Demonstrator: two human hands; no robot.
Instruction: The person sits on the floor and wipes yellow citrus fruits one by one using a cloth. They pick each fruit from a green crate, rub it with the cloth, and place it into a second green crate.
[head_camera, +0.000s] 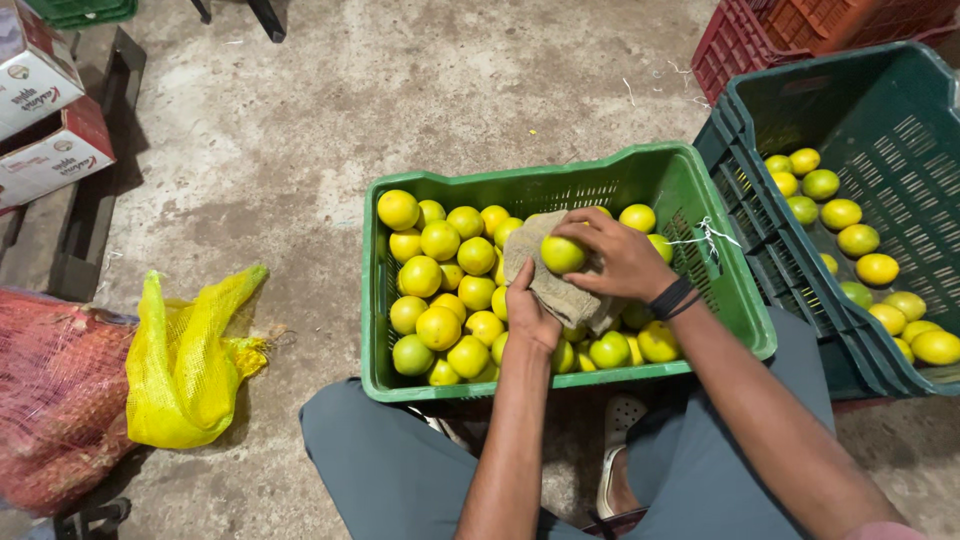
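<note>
One citrus fruit (562, 253), round and yellow-green, sits under the curled fingers of my right hand (622, 262), which are closed over its top. My left hand (530, 312) comes up from below with its fingers wrapped into a coarse grey-brown cloth (552, 285), bunched beneath and behind the fruit, touching it. A dark band circles my right wrist.

Both hands work over a green plastic crate (735, 300) with slotted walls. It holds roughly thirty smooth, glossy fruits in yellow and green, heaped several deep; I cannot count those buried underneath. A bit of white string is tied on its right wall.

Beside it on the right stands one darker green crate (900, 130), deeper, with about fourteen fruits spread along its bottom. Beyond that I see two stacked red crates (740, 40). On the left lie one yellow mesh bag (185, 365), crumpled, one red mesh sack (55, 400), and two cardboard boxes (45, 130) on rough concrete.
</note>
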